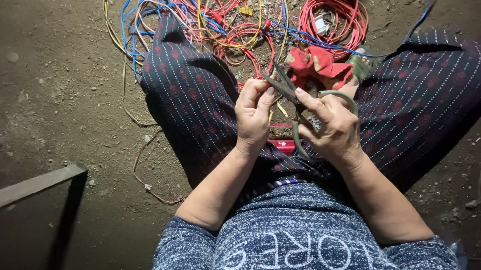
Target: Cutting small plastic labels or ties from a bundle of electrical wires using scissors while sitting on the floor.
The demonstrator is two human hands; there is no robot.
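There are two hands, the left hand (253,115) and the right hand (331,124). There is one pair of scissors (294,101) with green handles. One red cloth (317,66) lies on the floor. One neat coil of red wire (333,18) is there, and one tangled heap of wires (200,15) whose strands I cannot count. One grey plank (29,188) lies at the left.

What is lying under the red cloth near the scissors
The red cloth rests on the person's lap, beside the right hand holding the scissors. A greenish object pokes out at its right edge; the rest beneath is covered.
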